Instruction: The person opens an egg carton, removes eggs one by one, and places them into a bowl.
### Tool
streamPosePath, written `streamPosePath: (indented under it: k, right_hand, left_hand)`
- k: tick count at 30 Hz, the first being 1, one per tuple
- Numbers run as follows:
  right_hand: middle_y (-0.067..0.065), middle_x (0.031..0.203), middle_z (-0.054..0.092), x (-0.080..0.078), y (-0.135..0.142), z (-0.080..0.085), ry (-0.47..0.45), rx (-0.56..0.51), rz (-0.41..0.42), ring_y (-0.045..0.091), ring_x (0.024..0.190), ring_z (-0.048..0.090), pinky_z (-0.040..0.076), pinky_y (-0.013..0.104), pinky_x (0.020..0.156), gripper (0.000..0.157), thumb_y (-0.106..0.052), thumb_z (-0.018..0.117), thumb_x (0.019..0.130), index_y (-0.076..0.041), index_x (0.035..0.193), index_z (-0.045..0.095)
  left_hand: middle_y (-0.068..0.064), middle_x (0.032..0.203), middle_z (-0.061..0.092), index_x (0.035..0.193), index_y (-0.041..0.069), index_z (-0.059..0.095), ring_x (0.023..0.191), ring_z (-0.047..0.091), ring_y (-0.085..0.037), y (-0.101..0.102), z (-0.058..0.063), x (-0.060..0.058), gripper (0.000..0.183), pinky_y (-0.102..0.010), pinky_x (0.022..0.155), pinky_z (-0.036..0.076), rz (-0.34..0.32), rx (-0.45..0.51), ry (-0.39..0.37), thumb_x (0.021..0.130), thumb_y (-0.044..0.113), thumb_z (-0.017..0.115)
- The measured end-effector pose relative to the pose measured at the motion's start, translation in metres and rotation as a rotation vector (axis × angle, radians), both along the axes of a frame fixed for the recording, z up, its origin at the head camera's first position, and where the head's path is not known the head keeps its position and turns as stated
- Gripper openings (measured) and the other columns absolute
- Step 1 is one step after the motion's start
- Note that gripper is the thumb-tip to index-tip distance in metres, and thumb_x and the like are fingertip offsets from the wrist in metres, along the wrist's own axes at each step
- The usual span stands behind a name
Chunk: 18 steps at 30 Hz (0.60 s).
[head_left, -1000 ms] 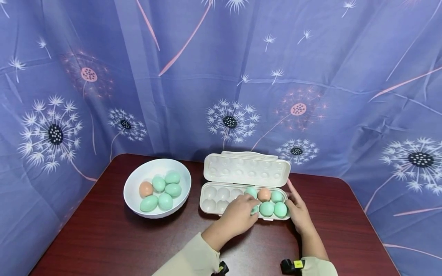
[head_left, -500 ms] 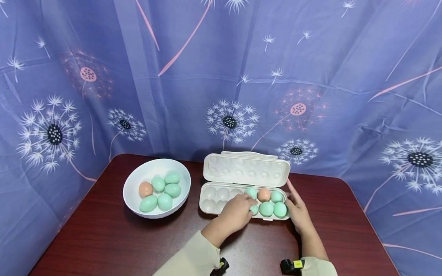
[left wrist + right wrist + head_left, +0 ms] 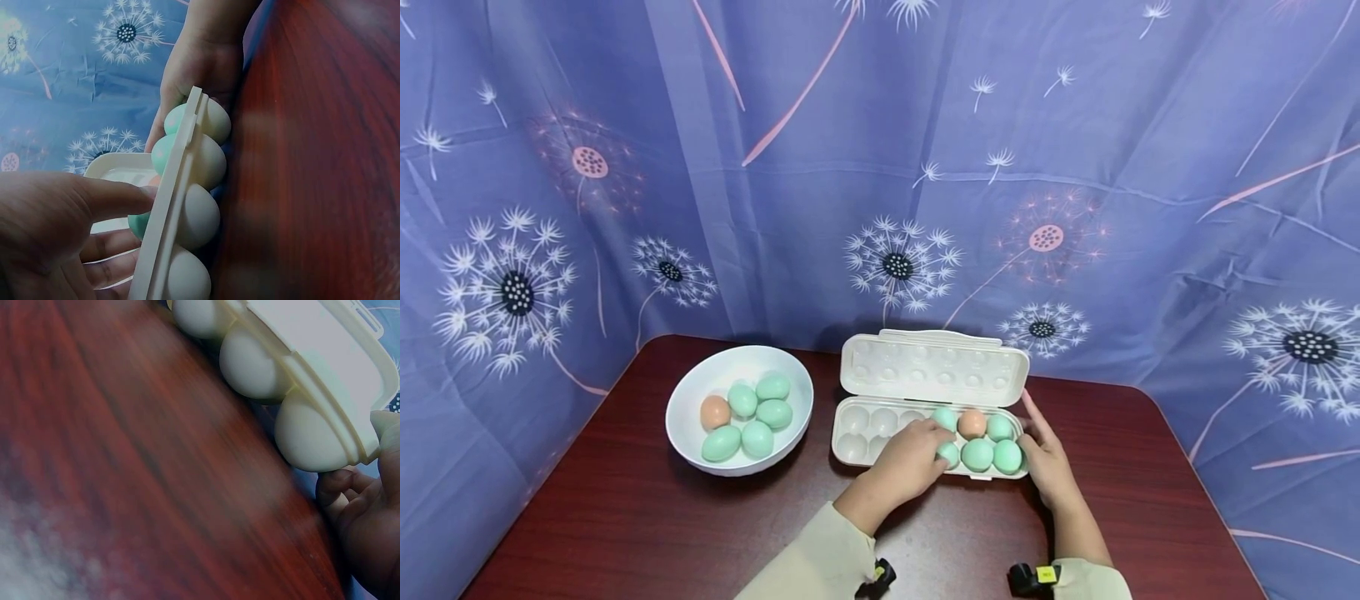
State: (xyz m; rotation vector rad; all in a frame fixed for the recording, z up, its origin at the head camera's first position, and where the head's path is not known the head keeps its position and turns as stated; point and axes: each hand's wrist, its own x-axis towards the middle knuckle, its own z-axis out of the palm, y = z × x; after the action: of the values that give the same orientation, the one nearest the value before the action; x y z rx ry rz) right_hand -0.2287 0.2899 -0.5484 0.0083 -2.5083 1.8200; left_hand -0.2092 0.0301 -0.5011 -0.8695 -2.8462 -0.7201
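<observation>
A cream plastic egg carton [image 3: 842, 452] lies with its lid [image 3: 934, 373] raised; its left cups hold no eggs. On its right side sit several pale green eggs [image 3: 977, 455] and one brown egg [image 3: 972, 423]. My left hand [image 3: 910, 462] reaches over the carton's middle, thumb and fingers around a green egg [image 3: 948, 454] in the front row. In the left wrist view the thumb [image 3: 119, 199] lies at the rim by that egg, with the other fingers behind. My right hand [image 3: 1051, 467] holds the carton's right end; in the right wrist view some fingers [image 3: 337, 486] curl under the rim.
To the left stands a white bowl [image 3: 681, 429] with several green eggs [image 3: 722, 443] and one brown egg [image 3: 715, 412]. Everything stands on a dark red wooden table [image 3: 625, 517]. A blue dandelion-print cloth [image 3: 805, 233] hangs right behind the table's back edge.
My left hand has drawn slightly left, so more of the green egg by its thumb shows. The right hand stays at the carton's end.
</observation>
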Motion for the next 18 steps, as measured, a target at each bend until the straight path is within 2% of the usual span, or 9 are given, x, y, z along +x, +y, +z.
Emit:
streamPosePath:
  k: [8, 14, 18]
  right_hand:
    - [0.017, 0.129, 0.056, 0.0002, 0.0002, -0.0010, -0.005, 0.000, -0.003, 0.000, 0.103, 0.056, 0.049, 0.020, 0.081, 0.073, 0.003, 0.039, 0.102, -0.034, 0.162, 0.018]
    - [0.008, 0.121, 0.058, 0.0002, -0.0001, -0.0015, 0.008, -0.006, -0.004, 0.001, 0.102, 0.056, 0.049, 0.019, 0.081, 0.074, 0.004, 0.040, 0.101, -0.031, 0.162, 0.019]
    - [0.007, 0.120, 0.058, 0.0002, 0.0001, -0.0012, 0.013, -0.006, 0.002, 0.001, 0.101, 0.056, 0.049, 0.020, 0.081, 0.073, 0.004, 0.039, 0.101, -0.030, 0.162, 0.018]
  left_hand:
    - [0.003, 0.119, 0.070, 0.113, 0.019, 0.074, 0.104, 0.065, -0.017, 0.0003, -0.0004, 0.0003, 0.027, -0.026, 0.088, 0.053, 0.001, 0.005, 0.021, 0.087, 0.017, 0.076]
    - [0.002, 0.119, 0.071, 0.117, 0.018, 0.073, 0.108, 0.066, -0.016, -0.0018, 0.0028, 0.0011, 0.030, -0.026, 0.092, 0.053, 0.005, 0.002, 0.051, 0.087, 0.019, 0.076]
    - [0.001, 0.122, 0.069, 0.121, 0.018, 0.071, 0.111, 0.066, -0.015, -0.0039, 0.0056, 0.0015, 0.034, -0.027, 0.093, 0.054, 0.025, 0.010, 0.039, 0.088, 0.022, 0.076]
